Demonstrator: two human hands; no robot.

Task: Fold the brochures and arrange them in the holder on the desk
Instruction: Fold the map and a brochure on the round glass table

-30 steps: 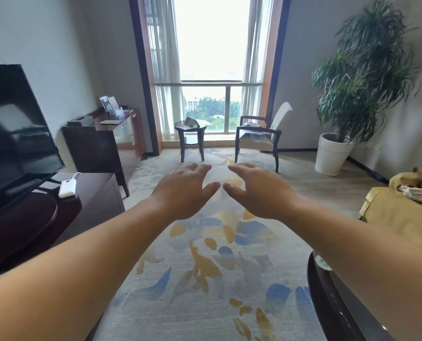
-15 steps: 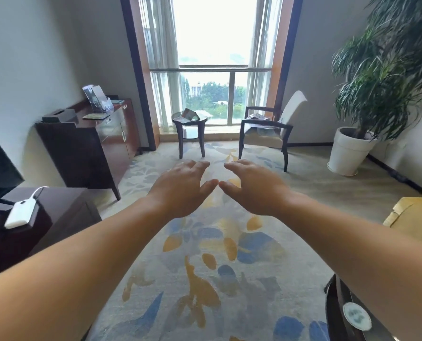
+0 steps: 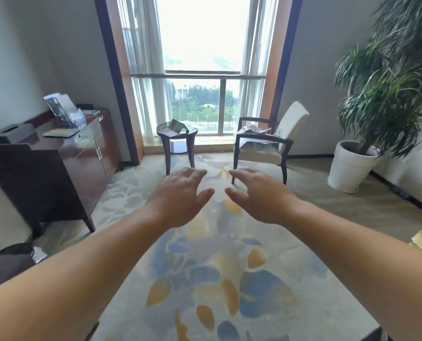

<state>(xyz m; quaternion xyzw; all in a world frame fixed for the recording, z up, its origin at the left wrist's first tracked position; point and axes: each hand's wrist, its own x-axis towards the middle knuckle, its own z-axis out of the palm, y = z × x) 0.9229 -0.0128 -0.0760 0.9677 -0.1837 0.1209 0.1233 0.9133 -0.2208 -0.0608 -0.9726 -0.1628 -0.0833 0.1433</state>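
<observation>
1. The left hand (image 3: pixel 178 195) and right hand (image 3: pixel 261 195) reached out over the carpet, fingers loosely spread, holding nothing.
2. Loose brochures (image 3: pixel 176 126) lay on the round table (image 3: pixel 165 153); more lay on the chair (image 3: pixel 291 119); none looked gathered yet.
3. The holder (image 3: pixel 67 114) on the desk (image 3: pixel 57 156) held a few; most work apparently remained.

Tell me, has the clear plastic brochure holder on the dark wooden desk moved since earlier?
No. The clear plastic brochure holder stays at the window end of the dark wooden desk; only the view came closer.
</observation>
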